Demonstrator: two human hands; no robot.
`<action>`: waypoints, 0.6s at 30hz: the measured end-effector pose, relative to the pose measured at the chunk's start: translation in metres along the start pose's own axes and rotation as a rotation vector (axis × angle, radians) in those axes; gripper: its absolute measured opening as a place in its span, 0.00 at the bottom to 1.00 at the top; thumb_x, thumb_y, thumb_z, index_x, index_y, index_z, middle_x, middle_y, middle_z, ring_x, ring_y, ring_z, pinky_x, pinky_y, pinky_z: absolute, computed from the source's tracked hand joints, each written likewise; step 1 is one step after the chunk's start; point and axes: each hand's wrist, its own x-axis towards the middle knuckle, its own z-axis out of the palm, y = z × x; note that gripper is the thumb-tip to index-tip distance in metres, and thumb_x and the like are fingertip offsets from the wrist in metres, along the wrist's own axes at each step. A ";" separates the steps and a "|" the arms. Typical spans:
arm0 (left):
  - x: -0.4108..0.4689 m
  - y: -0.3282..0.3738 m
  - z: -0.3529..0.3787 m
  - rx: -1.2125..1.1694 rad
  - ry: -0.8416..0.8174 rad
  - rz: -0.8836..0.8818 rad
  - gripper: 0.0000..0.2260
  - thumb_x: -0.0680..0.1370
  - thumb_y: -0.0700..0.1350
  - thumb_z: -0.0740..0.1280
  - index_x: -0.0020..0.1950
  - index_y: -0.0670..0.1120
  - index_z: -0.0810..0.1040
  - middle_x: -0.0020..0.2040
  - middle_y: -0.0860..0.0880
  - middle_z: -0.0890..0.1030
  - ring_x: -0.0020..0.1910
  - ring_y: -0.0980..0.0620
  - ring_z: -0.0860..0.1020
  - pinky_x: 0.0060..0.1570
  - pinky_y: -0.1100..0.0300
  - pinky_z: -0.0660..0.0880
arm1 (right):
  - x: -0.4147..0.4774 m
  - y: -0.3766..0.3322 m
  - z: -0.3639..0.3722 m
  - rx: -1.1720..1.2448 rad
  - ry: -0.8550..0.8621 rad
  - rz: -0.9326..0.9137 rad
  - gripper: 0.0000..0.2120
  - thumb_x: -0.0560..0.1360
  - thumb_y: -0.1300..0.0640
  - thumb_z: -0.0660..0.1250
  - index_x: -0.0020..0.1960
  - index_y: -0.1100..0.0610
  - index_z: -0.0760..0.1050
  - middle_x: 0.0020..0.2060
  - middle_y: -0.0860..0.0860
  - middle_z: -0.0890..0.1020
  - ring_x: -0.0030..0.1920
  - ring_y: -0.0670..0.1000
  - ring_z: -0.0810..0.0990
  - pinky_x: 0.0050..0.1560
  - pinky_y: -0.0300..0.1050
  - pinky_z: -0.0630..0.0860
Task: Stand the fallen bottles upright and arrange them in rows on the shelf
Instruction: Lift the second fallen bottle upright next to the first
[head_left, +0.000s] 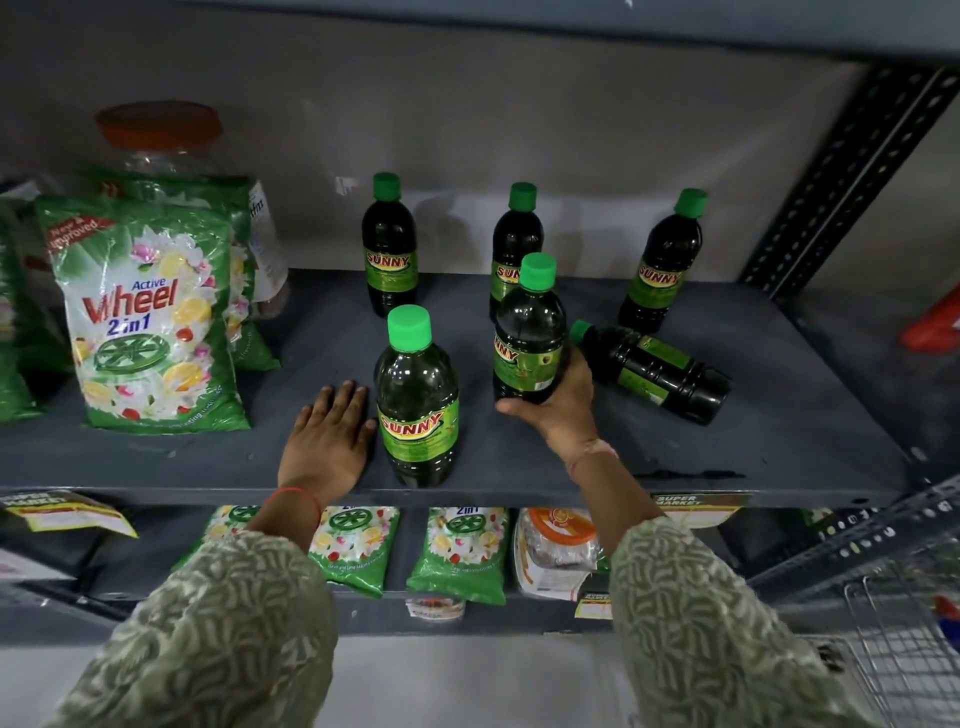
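Note:
Dark bottles with green caps and green labels stand on the grey shelf (727, 447). Three are upright along the back: left (389, 249), middle (514, 234) and right (662, 265). A front bottle (417, 400) stands upright near the shelf edge. My right hand (558, 410) grips the base of another upright bottle (529, 332) in the middle. Just to its right one bottle (654, 371) lies on its side, cap pointing left. My left hand (327, 436) rests flat on the shelf, fingers apart, just left of the front bottle.
Green detergent bags (150, 317) and a clear jar with an orange lid (161, 135) fill the shelf's left side. A perforated metal upright (841, 176) bounds the right. More bags sit on the lower shelf (457, 551). A wire basket (904, 644) is at lower right.

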 end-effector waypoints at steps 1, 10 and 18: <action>0.000 0.000 0.000 0.005 -0.003 0.000 0.24 0.80 0.49 0.48 0.75 0.47 0.48 0.78 0.47 0.49 0.77 0.47 0.47 0.75 0.50 0.47 | -0.002 -0.003 0.002 -0.007 0.026 0.008 0.49 0.49 0.46 0.81 0.63 0.58 0.62 0.61 0.57 0.73 0.64 0.58 0.71 0.65 0.55 0.70; 0.000 -0.001 0.001 0.027 -0.007 0.008 0.24 0.80 0.49 0.48 0.75 0.47 0.48 0.78 0.47 0.49 0.77 0.47 0.47 0.76 0.50 0.47 | 0.001 0.003 -0.011 0.086 -0.134 0.051 0.30 0.67 0.71 0.69 0.67 0.62 0.64 0.62 0.59 0.76 0.63 0.56 0.73 0.64 0.49 0.69; 0.002 -0.001 0.002 0.011 0.007 0.001 0.24 0.80 0.50 0.48 0.75 0.47 0.49 0.78 0.47 0.50 0.77 0.47 0.47 0.76 0.50 0.47 | -0.001 0.001 -0.005 0.081 -0.042 0.040 0.44 0.54 0.59 0.81 0.66 0.59 0.65 0.61 0.56 0.77 0.62 0.56 0.75 0.64 0.55 0.71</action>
